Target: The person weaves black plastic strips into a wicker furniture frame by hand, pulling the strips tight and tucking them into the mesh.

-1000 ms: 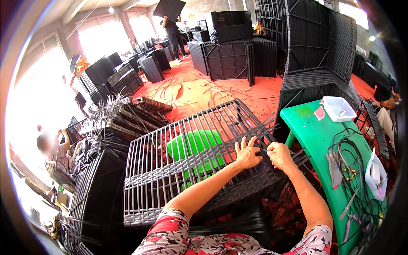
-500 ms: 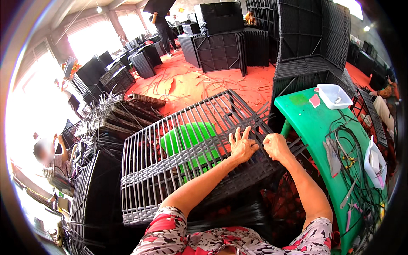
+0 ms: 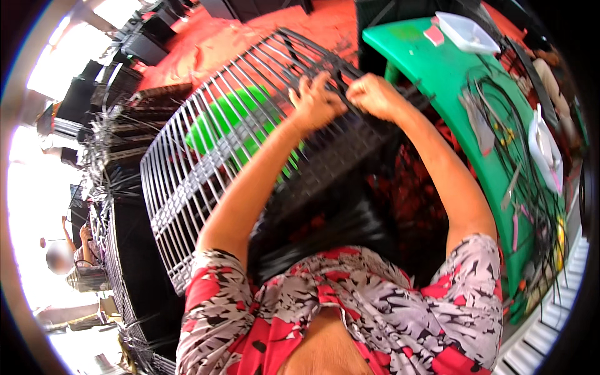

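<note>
Wire grid panel lies tilted across a black stack in front of the person, its long axis running from the near left up toward the far right, its bars running the same way. A green round object shows through the bars below it. At the panel's far right edge both hands meet: the left hand has its fingers curled over the bars, and the right hand is closed into a fist on the edge just beside it. To the right stands a green table with cables and a white tray.
</note>
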`<state>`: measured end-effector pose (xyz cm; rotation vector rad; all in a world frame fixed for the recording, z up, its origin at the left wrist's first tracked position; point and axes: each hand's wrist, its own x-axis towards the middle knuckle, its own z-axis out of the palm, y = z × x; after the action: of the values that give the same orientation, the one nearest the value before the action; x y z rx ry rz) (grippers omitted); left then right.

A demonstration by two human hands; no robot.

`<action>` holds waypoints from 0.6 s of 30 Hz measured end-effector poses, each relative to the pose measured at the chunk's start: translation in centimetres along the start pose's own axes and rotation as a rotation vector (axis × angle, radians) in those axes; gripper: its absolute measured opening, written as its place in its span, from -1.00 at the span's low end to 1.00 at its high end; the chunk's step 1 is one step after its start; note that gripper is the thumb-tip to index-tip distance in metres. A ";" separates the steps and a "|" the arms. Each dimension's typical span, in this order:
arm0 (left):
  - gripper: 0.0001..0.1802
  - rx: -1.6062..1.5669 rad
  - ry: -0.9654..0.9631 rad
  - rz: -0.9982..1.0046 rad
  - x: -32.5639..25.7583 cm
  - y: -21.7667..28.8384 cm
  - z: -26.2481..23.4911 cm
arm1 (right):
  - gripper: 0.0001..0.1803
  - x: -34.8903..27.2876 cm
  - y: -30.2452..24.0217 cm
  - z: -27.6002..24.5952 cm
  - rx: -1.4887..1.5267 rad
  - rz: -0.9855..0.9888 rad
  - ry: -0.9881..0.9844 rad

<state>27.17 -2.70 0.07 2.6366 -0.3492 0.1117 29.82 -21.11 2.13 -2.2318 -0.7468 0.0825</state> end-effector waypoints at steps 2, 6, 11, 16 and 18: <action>-0.79 -0.077 -0.046 -0.028 1.0 1.0 -0.2 | -0.84 -0.5 0.6 -0.7 0.075 0.115 -0.010; -0.86 -0.411 0.052 -0.111 1.7 0.5 -0.8 | -0.83 -1.3 -1.0 -1.0 0.216 0.184 0.091; -0.84 -0.399 0.158 0.032 -0.6 1.8 -4.4 | -0.71 -1.4 -2.1 -0.4 0.190 -0.152 0.193; -0.88 -0.268 0.167 0.277 -2.8 2.7 -8.0 | -0.77 -1.2 -4.2 -1.0 0.604 0.014 -0.133; -0.89 -0.354 0.252 0.244 -3.0 1.5 -6.7 | -0.82 -1.1 -4.5 -1.3 0.601 0.056 -0.149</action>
<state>23.79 -0.23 6.22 2.1919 -0.5472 0.4176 27.07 -20.10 5.99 -1.6815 -0.6329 0.4451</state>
